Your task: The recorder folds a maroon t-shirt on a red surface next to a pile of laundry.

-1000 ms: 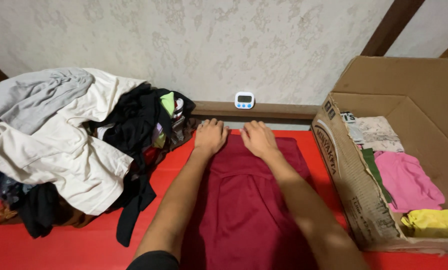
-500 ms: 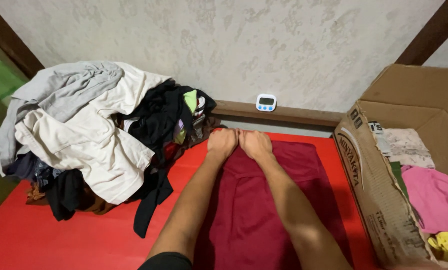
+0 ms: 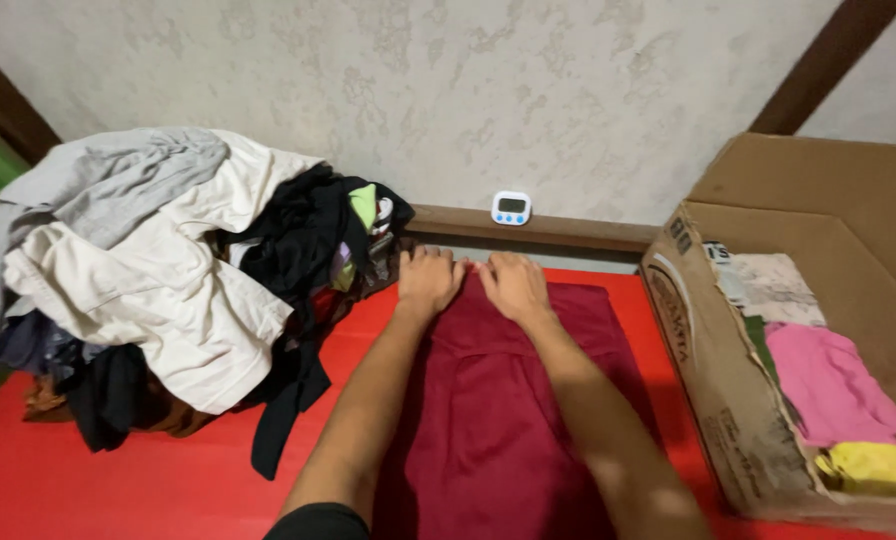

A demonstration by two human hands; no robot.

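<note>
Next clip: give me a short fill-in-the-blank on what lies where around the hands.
1. Both hands, left hand and right hand, rest flat on a dark ____ garment.
2. The heap of unfolded clothes lies to the person's ____.
3. The pink cloth lies inside a ____ box.
4. A small white timer stands on the wooden ____ by the wall.

Missing words: red; left; cardboard; ledge
</note>
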